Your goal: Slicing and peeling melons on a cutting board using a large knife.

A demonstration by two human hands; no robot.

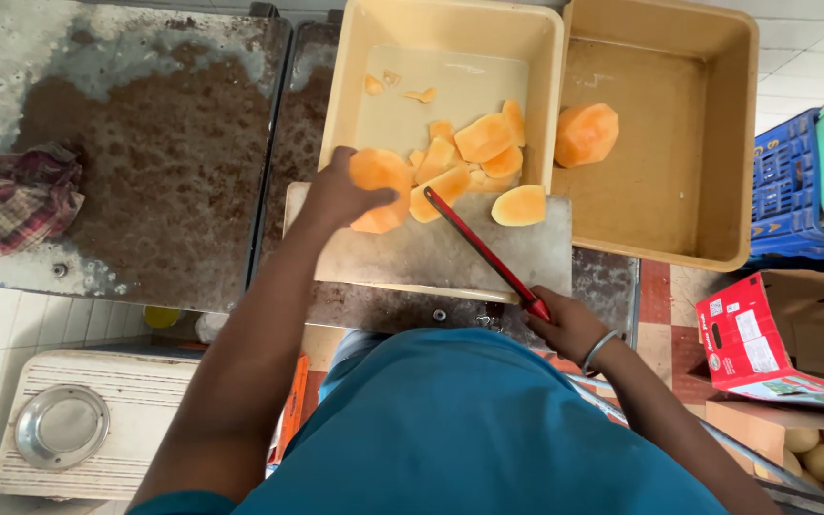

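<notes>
over cutting board [431, 257], l hand [340, 195] fingers clench orange chunk [379, 189]; r hand [565, 324] grips red knife [484, 253].

A fruit [380, 189] is gripped by the left hand [336, 194] over the board [431, 253]. A knife [484, 253], held by the right hand [566, 326], is laid just right of that grip. Cut pieces [474, 153] are piled in the tray [355, 86] behind it; a second tray [679, 162] is set further right.

The person wears a plain teal-blue shirt with short sleeves, the cloth smooth and unmarked across the chest and shoulders. Both forearms are bare. A thin silver metal bangle [599, 349] circles the wrist just behind the right hand [565, 326]; the left hand [340, 195] carries no ornament.
</notes>
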